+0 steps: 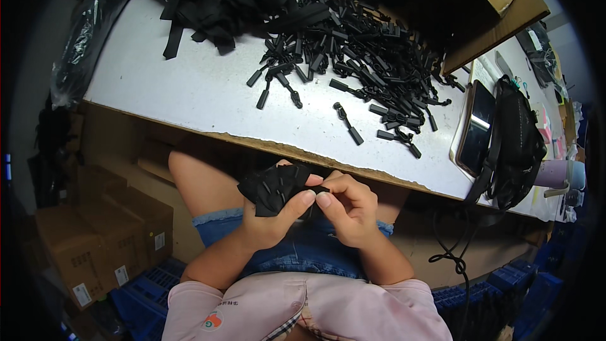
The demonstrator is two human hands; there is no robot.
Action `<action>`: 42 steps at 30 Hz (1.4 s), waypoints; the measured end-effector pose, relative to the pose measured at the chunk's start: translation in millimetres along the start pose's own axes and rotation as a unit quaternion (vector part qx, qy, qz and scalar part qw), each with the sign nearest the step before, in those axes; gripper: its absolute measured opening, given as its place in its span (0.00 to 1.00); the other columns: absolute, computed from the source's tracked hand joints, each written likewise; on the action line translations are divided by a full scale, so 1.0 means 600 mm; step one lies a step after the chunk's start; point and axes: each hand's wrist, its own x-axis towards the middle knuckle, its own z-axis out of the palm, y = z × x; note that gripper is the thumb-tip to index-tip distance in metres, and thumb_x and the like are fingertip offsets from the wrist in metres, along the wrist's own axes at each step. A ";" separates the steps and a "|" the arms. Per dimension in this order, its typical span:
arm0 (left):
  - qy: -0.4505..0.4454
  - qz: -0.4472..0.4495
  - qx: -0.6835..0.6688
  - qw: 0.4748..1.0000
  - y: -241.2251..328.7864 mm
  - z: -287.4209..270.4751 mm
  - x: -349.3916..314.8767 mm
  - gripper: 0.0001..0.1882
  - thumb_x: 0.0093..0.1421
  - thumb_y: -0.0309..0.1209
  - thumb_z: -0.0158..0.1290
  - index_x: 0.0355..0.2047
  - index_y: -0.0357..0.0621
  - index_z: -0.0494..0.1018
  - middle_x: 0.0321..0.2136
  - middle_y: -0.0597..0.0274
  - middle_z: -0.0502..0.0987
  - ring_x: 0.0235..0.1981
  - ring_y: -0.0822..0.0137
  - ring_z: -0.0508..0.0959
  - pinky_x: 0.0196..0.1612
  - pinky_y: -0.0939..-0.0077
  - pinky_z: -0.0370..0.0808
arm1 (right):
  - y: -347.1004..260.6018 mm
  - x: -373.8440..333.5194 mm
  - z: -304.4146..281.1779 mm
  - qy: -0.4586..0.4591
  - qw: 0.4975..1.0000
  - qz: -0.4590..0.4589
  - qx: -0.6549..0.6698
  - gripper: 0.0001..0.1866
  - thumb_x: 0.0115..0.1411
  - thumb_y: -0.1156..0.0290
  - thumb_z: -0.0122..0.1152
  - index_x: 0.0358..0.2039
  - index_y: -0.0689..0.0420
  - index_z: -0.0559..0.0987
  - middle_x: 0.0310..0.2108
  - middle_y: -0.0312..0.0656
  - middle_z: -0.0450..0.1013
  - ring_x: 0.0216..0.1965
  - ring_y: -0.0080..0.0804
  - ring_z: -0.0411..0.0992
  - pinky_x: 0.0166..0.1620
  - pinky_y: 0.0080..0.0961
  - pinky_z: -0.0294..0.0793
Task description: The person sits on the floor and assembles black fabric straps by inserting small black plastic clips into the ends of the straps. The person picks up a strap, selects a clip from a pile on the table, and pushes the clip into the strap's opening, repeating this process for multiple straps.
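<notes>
The left hand [268,224] grips bunched black strips [271,192] and the right hand [353,211] pinches their end, beside the table [189,88] strewn with pulls [372,66].

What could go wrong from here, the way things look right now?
Possible risks:
1. The left hand grips a loose-looking bunch of black strips over the lap, not over the table; some might slip down if the grip loosens.
2. The table's ragged front edge is close to both hands, so it could snag the strips or scrape the right hand.
3. The looped black cord hanging at right could catch a leg.
</notes>
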 end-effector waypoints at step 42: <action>0.087 -0.092 -0.121 0.985 0.022 -0.017 -0.004 0.04 0.55 0.25 0.45 0.30 0.36 0.64 0.22 0.61 0.66 0.13 0.79 0.60 0.16 0.86 0.62 | -0.015 -0.003 -0.001 -0.124 0.940 -0.103 -0.300 0.10 0.43 0.72 0.62 0.24 0.62 0.71 0.20 0.41 0.65 0.19 0.32 0.65 0.20 0.22 0.63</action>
